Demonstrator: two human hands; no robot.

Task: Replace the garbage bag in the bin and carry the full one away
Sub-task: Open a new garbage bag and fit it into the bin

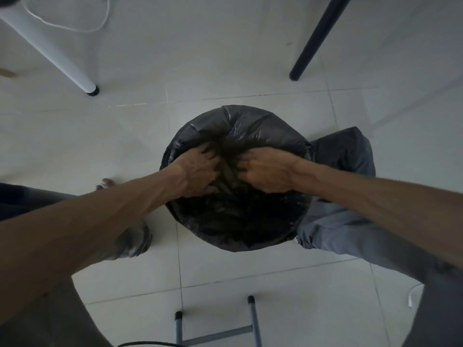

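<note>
A round bin stands on the tiled floor in the middle of the view, fully wrapped by a black garbage bag (250,126) so that the bin's own wall is hidden. My left hand (198,171) and my right hand (265,171) are both down in the bag's mouth, side by side, each with its fingers closed on gathered black plastic at the centre. The bag's inside below my hands is dark and its contents cannot be made out.
A white table leg (47,48) slants at the upper left, a black leg (315,38) at the upper right. A grey metal stool frame (218,331) lies near the bottom edge. My grey-trousered knee (343,171) is right of the bin. A white cord (82,23) lies on the far floor.
</note>
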